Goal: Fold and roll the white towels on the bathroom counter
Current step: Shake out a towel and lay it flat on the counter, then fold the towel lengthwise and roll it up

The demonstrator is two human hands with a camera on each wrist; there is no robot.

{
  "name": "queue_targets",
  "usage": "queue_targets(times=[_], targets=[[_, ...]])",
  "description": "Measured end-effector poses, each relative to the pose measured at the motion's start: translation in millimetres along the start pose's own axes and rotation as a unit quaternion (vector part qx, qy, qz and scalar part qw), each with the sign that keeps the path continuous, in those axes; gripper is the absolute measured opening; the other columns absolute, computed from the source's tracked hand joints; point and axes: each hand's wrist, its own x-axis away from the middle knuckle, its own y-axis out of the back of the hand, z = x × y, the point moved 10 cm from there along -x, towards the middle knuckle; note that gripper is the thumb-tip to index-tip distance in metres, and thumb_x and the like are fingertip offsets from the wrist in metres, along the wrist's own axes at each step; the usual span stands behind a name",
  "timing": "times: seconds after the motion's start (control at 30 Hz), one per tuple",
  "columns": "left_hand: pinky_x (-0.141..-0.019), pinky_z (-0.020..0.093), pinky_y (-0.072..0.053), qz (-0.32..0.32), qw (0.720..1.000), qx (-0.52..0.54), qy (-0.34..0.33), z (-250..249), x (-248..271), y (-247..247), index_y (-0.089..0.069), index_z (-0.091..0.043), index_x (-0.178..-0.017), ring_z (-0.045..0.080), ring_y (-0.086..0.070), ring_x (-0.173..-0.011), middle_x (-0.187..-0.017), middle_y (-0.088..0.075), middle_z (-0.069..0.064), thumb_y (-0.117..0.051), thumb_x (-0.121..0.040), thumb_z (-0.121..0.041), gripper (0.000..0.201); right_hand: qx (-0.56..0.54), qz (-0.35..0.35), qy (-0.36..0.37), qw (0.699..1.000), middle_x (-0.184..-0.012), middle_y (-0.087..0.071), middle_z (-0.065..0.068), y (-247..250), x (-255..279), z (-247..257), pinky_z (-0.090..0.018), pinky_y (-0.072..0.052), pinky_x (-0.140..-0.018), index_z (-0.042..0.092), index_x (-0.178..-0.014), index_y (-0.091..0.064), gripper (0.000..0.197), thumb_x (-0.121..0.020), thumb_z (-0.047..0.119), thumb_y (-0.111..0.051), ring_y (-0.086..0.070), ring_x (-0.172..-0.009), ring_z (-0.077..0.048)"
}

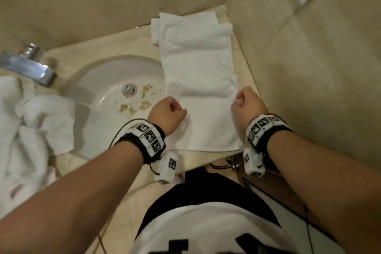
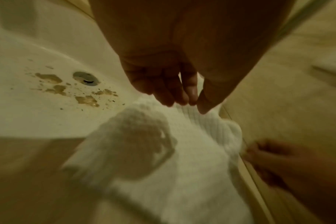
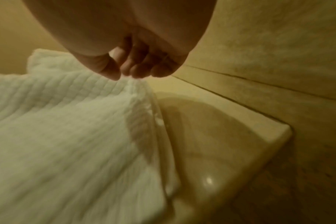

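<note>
the left hand (image 1: 167, 109) was curled, thumb against fingertips (image 2: 192, 97), pinching the left long edge of the white towel (image 1: 203, 80); the right hand (image 1: 246, 102) was likewise curled and pinched the opposite long edge. the towel lay as a long folded strip on the counter (image 1: 245, 64), running from the front edge toward the back corner, its left side overhanging the sink (image 1: 107, 80) rim. the side wall (image 1: 309, 68) stood just beside the right hand. a crumpled pile of towels (image 1: 31, 121) lay left of the sink, near the faucet (image 1: 28, 66), well apart from both hands.
</note>
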Motion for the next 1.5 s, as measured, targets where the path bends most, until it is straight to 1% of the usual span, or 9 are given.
queue_targets(times=[0.1, 0.17, 0.3, 0.63, 0.73, 0.93, 1.2, 1.43, 1.5], targets=[[-0.067, 0.03, -0.043, 0.097, 0.984, -0.129, -0.08, 4.8, 33.6, -41.4, -0.061, -0.025, -0.086, 0.018, -0.062, -0.084, -0.087, -0.064, -0.007, -0.066, -0.091, -0.039, 0.015, 0.038, 0.119, 0.023, 0.992, -0.083, -0.064, 0.004, -32.0, 38.9, -6.1, -0.028, -0.044, -0.064, 0.025, -0.09, -0.056, 0.003, -0.087, 0.026, -0.056, -0.059, -0.073, -0.015], [-0.081, 0.037, -0.048, 0.113, 0.956, -0.238, -0.127, 16.6, 52.8, -59.2, -0.062, -0.028, -0.103, 0.025, -0.06, -0.1, -0.106, -0.062, -0.003, -0.063, -0.09, -0.044, 0.021, 0.06, 0.141, 0.084, 0.985, -0.085, -0.063, 0.007, -47.4, 65.4, -3.4, -0.032, -0.05, -0.071, 0.027, -0.09, -0.057, 0.003, -0.087, 0.026, -0.058, -0.06, -0.077, -0.015], [-0.087, 0.042, -0.046, 0.099, 0.921, -0.331, -0.18, 43.0, 75.0, -77.1, -0.057, -0.025, -0.122, 0.032, -0.051, -0.111, -0.122, -0.054, 0.003, -0.063, -0.086, -0.045, 0.042, 0.189, 0.188, 0.195, 0.944, -0.119, -0.055, 0.003, -79.5, 108.4, -15.8, -0.039, -0.048, -0.093, 0.023, -0.115, -0.062, 0.028, -0.089, 0.032, -0.062, -0.053, -0.108, -0.019], [-0.091, 0.041, -0.038, 0.077, 0.848, -0.448, -0.271, 48.0, 136.6, -114.8, -0.047, -0.012, -0.131, 0.034, -0.047, -0.115, -0.126, -0.05, 0.012, -0.058, -0.082, -0.003, 0.051, 0.403, 0.05, 0.3, 0.863, -0.095, -0.052, -0.007, -89.6, 151.8, -32.3, -0.04, -0.04, -0.07, 0.017, -0.102, -0.056, 0.034, -0.072, 0.014, -0.072, -0.052, -0.082, -0.03], [-0.09, 0.041, -0.04, 0.076, 0.854, -0.436, -0.273, 47.2, 135.3, -112.9, -0.049, -0.011, -0.128, 0.035, -0.049, -0.113, -0.122, -0.052, 0.012, -0.058, -0.082, -0.001, 0.048, 0.412, 0.04, 0.3, 0.86, -0.092, -0.053, -0.009, -90.8, 147.9, -28.5, -0.04, -0.038, -0.071, 0.016, -0.098, -0.056, 0.034, -0.069, 0.01, -0.072, -0.053, -0.081, -0.03], [-0.061, 0.036, -0.048, 0.027, 0.863, -0.406, -0.299, 44.9, 130.5, -107.3, -0.06, -0.011, -0.091, 0.033, -0.058, -0.074, -0.083, -0.06, 0.009, -0.081, -0.053, -0.002, 0.045, 0.429, 0.091, 0.327, 0.837, -0.094, -0.058, -0.007, -92.1, 139.6, -26.8, -0.039, -0.042, -0.073, 0.016, -0.101, -0.057, 0.026, -0.078, 0.018, -0.068, -0.058, -0.083, -0.03], [-0.065, 0.037, -0.047, 0.003, 0.88, -0.406, -0.246, 46.6, 126.3, -103.6, -0.062, -0.014, -0.101, 0.031, -0.06, -0.081, -0.093, -0.062, 0.007, -0.088, -0.057, -0.012, 0.051, 0.411, 0.147, 0.346, 0.83, -0.096, -0.058, 0.0, -78.6, 119.8, -22.2, -0.034, -0.031, -0.066, 0.022, -0.111, -0.045, 0.035, -0.085, 0.027, -0.067, -0.06, -0.082, -0.027], [-0.072, 0.041, -0.051, 0.011, 0.922, -0.32, -0.218, 54.4, 123.2, -92.8, -0.063, -0.014, -0.103, 0.03, -0.058, -0.09, -0.101, -0.062, 0.007, -0.082, -0.079, -0.039, 0.039, 0.413, 0.159, 0.387, 0.809, -0.097, -0.056, -0.005, -68.9, 121.7, -28.6, -0.033, -0.029, -0.066, 0.017, -0.098, -0.057, 0.019, -0.081, 0.016, -0.063, -0.054, -0.082, -0.028], [-0.066, 0.038, -0.047, -0.004, 0.932, -0.299, -0.206, 56.6, 121.9, -86.9, -0.063, -0.011, -0.096, 0.034, -0.058, -0.086, -0.096, -0.061, 0.009, -0.08, -0.082, -0.028, 0.028, 0.423, 0.147, 0.389, 0.805, -0.094, -0.056, -0.004, -61.0, 121.1, -32.3, -0.033, -0.029, -0.066, 0.018, -0.096, -0.057, 0.022, -0.078, 0.012, -0.067, -0.055, -0.08, -0.028]])
